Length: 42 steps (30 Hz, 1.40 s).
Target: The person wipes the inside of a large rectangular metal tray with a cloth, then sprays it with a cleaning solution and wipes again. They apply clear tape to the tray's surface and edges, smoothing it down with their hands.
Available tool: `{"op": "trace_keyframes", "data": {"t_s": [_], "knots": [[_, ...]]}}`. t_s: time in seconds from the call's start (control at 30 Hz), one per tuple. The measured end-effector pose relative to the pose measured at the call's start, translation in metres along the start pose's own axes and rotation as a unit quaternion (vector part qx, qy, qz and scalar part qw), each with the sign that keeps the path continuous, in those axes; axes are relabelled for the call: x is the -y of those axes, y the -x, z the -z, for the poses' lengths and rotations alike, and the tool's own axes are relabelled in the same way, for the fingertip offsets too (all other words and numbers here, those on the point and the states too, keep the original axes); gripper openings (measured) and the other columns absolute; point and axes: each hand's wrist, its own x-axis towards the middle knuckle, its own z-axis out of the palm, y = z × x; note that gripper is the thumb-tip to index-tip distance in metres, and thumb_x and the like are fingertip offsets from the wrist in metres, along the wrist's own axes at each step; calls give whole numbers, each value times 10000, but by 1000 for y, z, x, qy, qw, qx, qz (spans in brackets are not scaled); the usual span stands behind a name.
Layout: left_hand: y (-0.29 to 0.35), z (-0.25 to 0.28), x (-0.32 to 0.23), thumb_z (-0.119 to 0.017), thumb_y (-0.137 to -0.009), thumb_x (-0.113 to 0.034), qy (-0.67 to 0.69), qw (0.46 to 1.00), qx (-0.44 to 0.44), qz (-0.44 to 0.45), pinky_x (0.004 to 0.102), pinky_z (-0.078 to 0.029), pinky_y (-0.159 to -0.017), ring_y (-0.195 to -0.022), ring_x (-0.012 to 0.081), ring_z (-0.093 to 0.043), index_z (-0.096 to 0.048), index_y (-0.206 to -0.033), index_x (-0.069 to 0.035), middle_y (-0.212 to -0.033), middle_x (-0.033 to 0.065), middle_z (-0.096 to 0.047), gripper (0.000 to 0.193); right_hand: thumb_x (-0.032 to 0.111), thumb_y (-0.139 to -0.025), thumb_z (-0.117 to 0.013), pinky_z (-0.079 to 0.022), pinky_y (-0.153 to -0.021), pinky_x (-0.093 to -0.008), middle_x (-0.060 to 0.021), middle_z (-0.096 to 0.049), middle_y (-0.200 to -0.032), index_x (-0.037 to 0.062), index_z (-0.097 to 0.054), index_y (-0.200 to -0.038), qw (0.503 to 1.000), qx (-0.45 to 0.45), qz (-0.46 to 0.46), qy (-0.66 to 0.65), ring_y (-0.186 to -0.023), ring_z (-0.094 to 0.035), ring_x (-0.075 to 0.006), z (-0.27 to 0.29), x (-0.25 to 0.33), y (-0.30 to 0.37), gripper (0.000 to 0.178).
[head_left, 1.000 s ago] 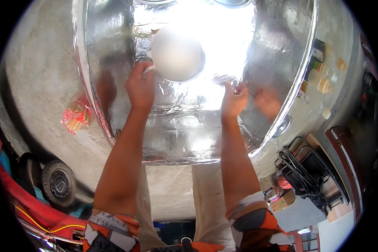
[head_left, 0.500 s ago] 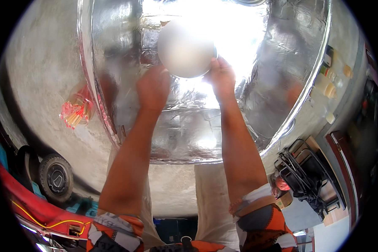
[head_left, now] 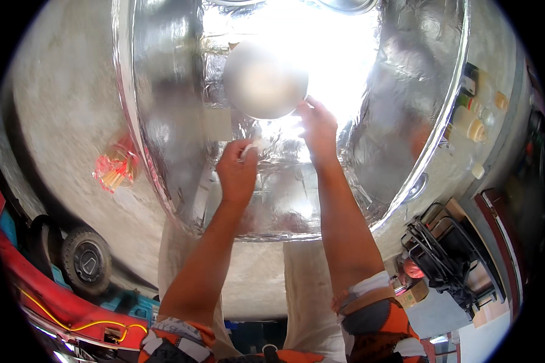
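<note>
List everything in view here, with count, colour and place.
Foil surface: one, silver, centre
Round dish: one, pale, upper centre
Metal rims: two, silver, top
Scrap: one, white, centre
Sticks: several, reddish, left
Bottles: several, pale, right
Metal vessel: one, silver, right
Folding chairs: count unclear, black, lower right
Cardboard box: one, brown, lower right
Wheel: one, black, lower left
Machine: one, red, lower left
Cable: one, yellow, lower left
Trouser legs: two, beige, bottom
Sleeves: two, multicoloured, bottom
Left grip: one, bare, holding scrap
Right grip: one, bare, at round dish
</note>
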Motion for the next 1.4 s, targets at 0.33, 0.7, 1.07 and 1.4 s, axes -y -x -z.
{"op": "trace_keyframes", "data": {"t_s": [0.33, 0.7, 1.07, 1.4], "knots": [[-90, 20, -95, -578, -772, -98, -49, 974, -97, -200, 291, -444, -699, -749, 195, -567, -618, -897, -43, -830, 90, -588, 142, 91, -779, -590, -458, -559, -231, -62, -610, -813, 12, -511, -1083, 998, -50, -23, -19, -670, -581, -119, -1, -5, -1, 324], [-132, -37, -92, -526, -769, -73, -268, 872, 19, -408, 351, -448, -755, -847, 266, -560, -607, -948, -90, -895, 96, -576, 198, 23, -750, -540, -428, -533, -233, -6, -555, -675, 35, -588, -812, 990, -37, -6, -139, -599, -513, -79, -6, -2, 2, 80], [-115, -60, -91, -562, -689, -121, -251, 824, 92, -499, 346, -470, -631, -729, 230, -559, -598, -782, -108, -789, 33, -576, 101, 48, -764, -565, -423, -582, -227, -13, -586, -693, 32, -604, -912, 991, -68, 53, -101, -649, -522, -68, -14, -1, 4, 154], [-81, -50, -65, -509, -777, -86, -250, 875, 207, -360, 354, -452, -770, -885, 266, -568, -615, -921, -68, -914, 108, -611, 180, 42, -777, -547, -467, -637, -226, -18, -562, -755, -18, -551, -1036, 946, -4, -14, -324, -682, -532, -82, -4, 7, 8, 265]]}}
